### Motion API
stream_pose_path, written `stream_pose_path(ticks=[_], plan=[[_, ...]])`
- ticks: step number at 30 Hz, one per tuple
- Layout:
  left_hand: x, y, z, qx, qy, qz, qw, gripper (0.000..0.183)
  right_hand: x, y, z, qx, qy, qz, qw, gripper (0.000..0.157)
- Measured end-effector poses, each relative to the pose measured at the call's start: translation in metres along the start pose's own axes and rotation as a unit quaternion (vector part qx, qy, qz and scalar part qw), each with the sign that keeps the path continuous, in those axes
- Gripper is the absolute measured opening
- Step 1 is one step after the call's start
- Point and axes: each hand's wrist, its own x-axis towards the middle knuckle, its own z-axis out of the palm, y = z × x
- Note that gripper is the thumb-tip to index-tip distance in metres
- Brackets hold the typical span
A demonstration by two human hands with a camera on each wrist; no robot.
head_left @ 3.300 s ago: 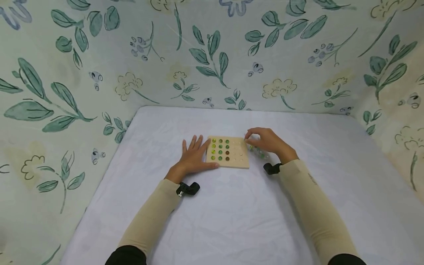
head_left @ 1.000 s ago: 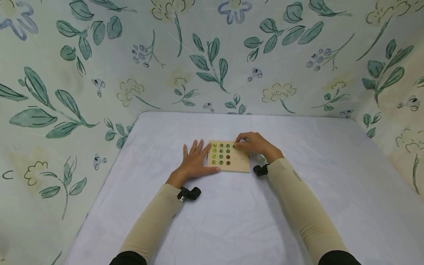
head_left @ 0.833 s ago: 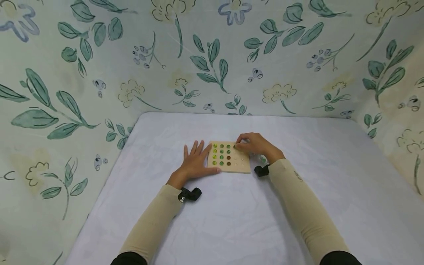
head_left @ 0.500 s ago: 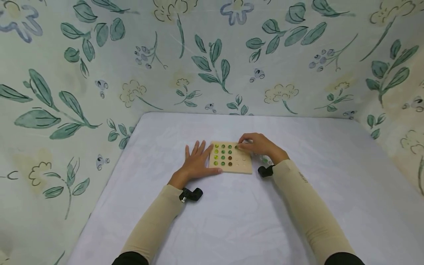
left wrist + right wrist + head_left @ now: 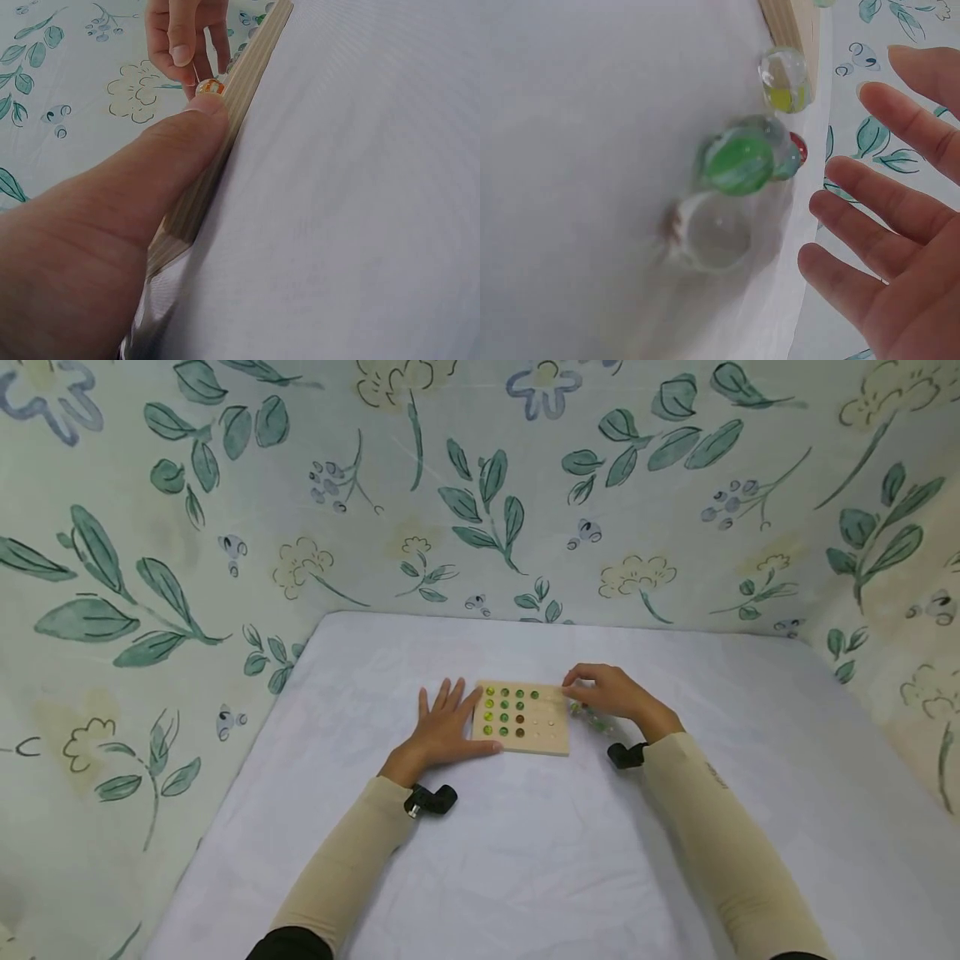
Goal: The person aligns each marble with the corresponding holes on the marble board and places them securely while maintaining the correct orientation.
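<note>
A square wooden board [image 5: 543, 742] with rows of hollows lies on the table. Yellow-green, green and brown marbles fill its three left columns, and one green marble [image 5: 535, 695] sits at the top of the fourth. My left hand [image 5: 441, 727] rests spread along the board's left side, thumb at the near edge. Just off the right edge hovers my right hand [image 5: 613, 691], fingers loosely bent and nothing between them. Below it are loose glass marbles: a green one [image 5: 741, 161], a clear one [image 5: 720, 231] and a clear one with yellow [image 5: 784, 80].
A white cloth [image 5: 480, 860] covers the table. Floral fabric [image 5: 480, 485] rises behind it and at both sides. Black wrist cameras are strapped to both wrists, the right one [image 5: 626, 756] close to the loose marbles.
My right hand has let go of a green marble in the top hollow of the fourth column and moved right, over the loose marbles. The left hand keeps its place on the board.
</note>
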Motion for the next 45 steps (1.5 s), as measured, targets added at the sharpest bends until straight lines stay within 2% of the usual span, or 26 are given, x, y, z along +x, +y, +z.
stream_pose_path(ticks=[12,23,31,35,45], plan=[[0.002,-0.001,0.000,0.006,-0.010,-0.002,0.9999,0.111,-0.024,0.009,-0.003,-0.004,0.000,0.010,1.000,0.022],[0.001,0.001,-0.001,0.006,-0.004,-0.004,1.0000,0.111,-0.037,0.014,-0.002,-0.005,0.016,0.003,1.000,0.016],[0.001,0.000,0.000,0.000,-0.002,-0.004,1.0000,0.111,-0.046,0.024,-0.003,-0.007,0.014,0.012,1.000,0.016],[0.001,-0.001,0.001,0.000,0.000,-0.004,1.0000,0.112,-0.050,0.029,-0.004,-0.005,0.019,0.000,1.000,0.016],[0.002,-0.002,0.001,-0.004,-0.004,-0.004,1.0000,0.112,-0.056,0.027,-0.004,-0.015,0.018,0.013,1.000,0.019]])
